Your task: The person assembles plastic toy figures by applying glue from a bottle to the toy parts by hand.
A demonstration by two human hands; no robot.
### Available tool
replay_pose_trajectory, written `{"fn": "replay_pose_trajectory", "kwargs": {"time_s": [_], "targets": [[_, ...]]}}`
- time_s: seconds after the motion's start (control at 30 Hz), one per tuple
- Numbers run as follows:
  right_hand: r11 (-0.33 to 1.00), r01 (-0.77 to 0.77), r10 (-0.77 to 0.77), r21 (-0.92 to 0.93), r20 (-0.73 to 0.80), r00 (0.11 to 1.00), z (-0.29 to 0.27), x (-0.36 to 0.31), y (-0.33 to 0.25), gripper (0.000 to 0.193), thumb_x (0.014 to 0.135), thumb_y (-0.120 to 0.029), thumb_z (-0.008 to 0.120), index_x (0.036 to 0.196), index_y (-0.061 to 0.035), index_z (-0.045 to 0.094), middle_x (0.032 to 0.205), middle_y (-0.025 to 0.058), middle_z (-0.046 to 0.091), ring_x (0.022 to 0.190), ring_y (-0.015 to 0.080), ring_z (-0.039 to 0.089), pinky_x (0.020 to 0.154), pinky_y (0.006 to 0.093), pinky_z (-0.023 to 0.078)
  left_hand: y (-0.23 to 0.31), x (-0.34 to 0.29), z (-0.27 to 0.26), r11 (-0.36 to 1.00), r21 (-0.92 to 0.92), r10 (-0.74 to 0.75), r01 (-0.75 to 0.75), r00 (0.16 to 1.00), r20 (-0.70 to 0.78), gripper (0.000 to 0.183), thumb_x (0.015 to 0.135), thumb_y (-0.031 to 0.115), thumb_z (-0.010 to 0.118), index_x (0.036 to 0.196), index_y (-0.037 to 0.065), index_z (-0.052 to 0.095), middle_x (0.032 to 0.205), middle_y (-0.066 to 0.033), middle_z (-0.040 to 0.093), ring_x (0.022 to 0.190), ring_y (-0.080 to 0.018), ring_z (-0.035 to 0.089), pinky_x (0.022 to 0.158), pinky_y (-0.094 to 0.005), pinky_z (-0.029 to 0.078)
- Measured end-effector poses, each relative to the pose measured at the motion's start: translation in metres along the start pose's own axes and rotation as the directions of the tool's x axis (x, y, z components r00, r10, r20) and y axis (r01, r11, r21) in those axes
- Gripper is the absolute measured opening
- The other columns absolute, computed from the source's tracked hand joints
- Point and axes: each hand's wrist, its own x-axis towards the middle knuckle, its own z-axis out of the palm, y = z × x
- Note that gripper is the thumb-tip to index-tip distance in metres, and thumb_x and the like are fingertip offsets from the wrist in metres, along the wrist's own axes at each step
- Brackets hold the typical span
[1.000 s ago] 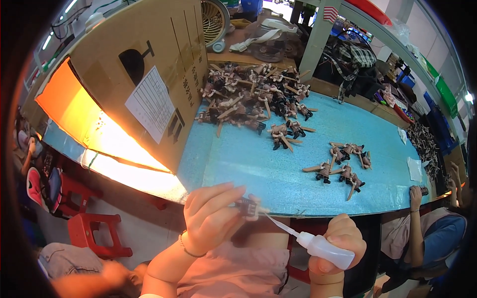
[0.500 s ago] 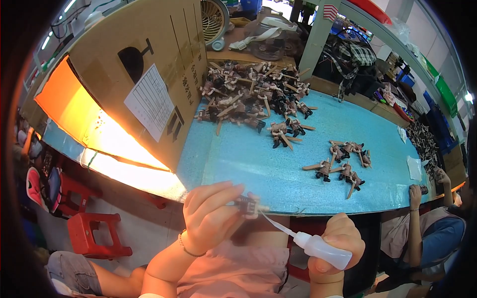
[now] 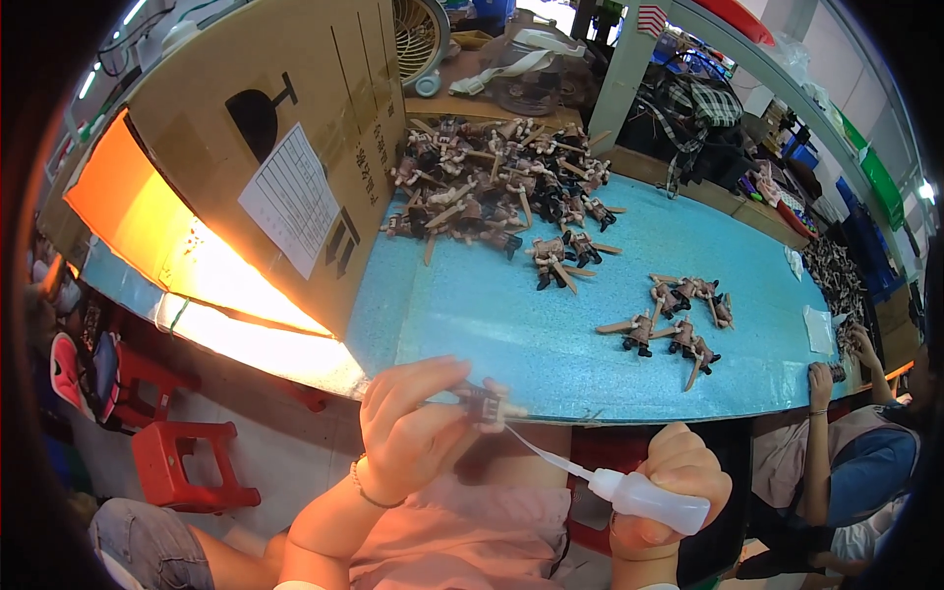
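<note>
My left hand [image 3: 408,425] is closed on a small toy figure [image 3: 484,405], brown with pale parts, held over the table's front edge and somewhat blurred. In my right hand [image 3: 681,477] is a white squeeze bottle [image 3: 651,500] with a long thin nozzle. The nozzle's tip reaches to the figure's near side; whether it touches cannot be made out. Farther in, a loose group of figures [image 3: 677,334] with flat wooden sticks lies on the blue tabletop [image 3: 472,324]. A dense heap of similar figures [image 3: 492,182] is at the back.
A large cardboard box [image 3: 275,147] stands at the left, with bright orange light beneath it. Behind the heap is a fan [image 3: 418,44]. At the right edge another person's hand [image 3: 822,383] rests by the table. Red stools [image 3: 197,462] are at lower left.
My right hand and the bottle have shifted slightly right. The toy figure in my left hand has turned and moved a little left.
</note>
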Motion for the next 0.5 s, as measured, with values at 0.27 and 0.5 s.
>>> {"fn": "replay_pose_trajectory", "kwargs": {"time_s": [0.27,0.5], "targets": [[1.0,0.004,-0.004,-0.022,0.009,1.0,0.001,-0.003,0.001,0.055,0.072,-0.06,0.066,0.081,-0.0088,0.047,0.061,-0.0007,0.044,0.051,0.0097,0.04,0.049,0.0242,0.03,-0.003,-0.003,0.005,0.998,-0.065,-0.026,0.023,0.998,-0.051,0.042,0.06,0.006,0.08,0.087,0.008,0.048,0.1,-0.0127,0.064,0.085,-0.0267,0.064,0.067,-0.0329,0.048],[1.0,0.004,-0.004,-0.002,-0.034,0.999,0.005,-0.003,-0.001,0.054,0.073,-0.059,0.066,0.081,-0.0086,0.048,0.061,-0.0008,0.045,0.051,0.0099,0.041,0.05,0.0242,0.029,-0.001,-0.008,0.002,0.97,-0.199,-0.15,0.143,0.988,-0.023,0.042,0.058,0.0,0.079,0.088,0.006,0.048,0.102,-0.0148,0.064,0.089,-0.0283,0.063,0.073,-0.0343,0.049]]}}
